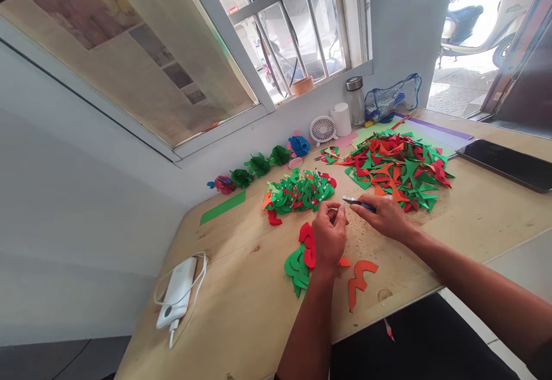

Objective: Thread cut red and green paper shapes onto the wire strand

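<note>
My right hand (388, 216) is closed around a slim dark-blue-handled tool (366, 205), its narrow dark end pointing left with small white bits at the tip; whether it is a knife or scissors I cannot tell. Just left of that tip, my left hand (331, 233) has its thumb and fingers pinched together; what they hold is hidden. Red cut paper pieces (307, 236) and curved green pieces (296, 265) lie partly behind my left wrist. An orange wavy cut-out (360, 282) rests between my forearms. Beyond my hands is a heap of green and red pieces with white bits (302, 190).
A big pile of red, orange and green scraps (401, 164) is at the right, beside a black phone (509, 164). Paper flowers (260, 164), a small fan (323, 130), a bottle (355, 104) and a clear pouch (392, 101) line the wall. A power bank (177, 291) lies left.
</note>
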A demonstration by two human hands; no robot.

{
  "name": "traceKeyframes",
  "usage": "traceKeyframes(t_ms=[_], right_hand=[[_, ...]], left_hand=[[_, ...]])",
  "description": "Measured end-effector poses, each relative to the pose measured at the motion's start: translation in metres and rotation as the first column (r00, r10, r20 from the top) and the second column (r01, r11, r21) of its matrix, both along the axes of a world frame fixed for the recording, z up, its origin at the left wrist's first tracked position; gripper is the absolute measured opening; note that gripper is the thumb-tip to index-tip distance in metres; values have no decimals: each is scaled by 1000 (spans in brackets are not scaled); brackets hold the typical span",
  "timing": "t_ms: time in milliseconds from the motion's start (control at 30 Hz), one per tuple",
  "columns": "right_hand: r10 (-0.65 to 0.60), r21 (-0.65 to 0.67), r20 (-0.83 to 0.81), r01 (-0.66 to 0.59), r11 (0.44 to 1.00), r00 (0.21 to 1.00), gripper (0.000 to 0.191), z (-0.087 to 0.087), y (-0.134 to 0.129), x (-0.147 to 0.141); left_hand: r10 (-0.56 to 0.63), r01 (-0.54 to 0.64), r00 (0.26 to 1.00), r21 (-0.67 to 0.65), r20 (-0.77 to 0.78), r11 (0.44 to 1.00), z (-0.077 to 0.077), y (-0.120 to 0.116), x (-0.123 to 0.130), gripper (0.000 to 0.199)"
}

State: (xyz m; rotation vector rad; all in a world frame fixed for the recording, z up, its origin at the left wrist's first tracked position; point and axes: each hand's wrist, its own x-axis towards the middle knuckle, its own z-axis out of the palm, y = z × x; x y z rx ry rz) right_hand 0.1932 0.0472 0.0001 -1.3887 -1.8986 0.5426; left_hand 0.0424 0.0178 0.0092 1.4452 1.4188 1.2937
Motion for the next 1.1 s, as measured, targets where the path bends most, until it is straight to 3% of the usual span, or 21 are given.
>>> traceKeyframes(t_ms=[200,367,600,733,833,933,1100], right_hand=[[-131,31,-76,134,991,988,42,3,4,4],[-196,53,-103,203,978,975,40,6,3,6],[-231,76,-114,240,968,966,40,7,3,8],[-236,63,-117,245,968,965,40,5,5,10],[-223,47,-103,229,972,969,42,4,5,10],[-190,53,-69,194,980,979,42,3,4,9],[-41,68,67,37,997,997,40,-1,0,3]], left_hand=[[7,-6,1000,32,-13,999,3,-1,4,18],[-55,57,995,21,-85,998,5,-3,15,18],[-24,42,966,64,-256,997,-7,12,39,4],[-48,70,923,44,-381,997,-14,19,49,11],[-90,122,935,74,-343,990,-13,13,44,11],[-24,49,970,100,-243,994,-8,5,27,11],[16,-19,995,36,100,999,-1,3,-3,20]])
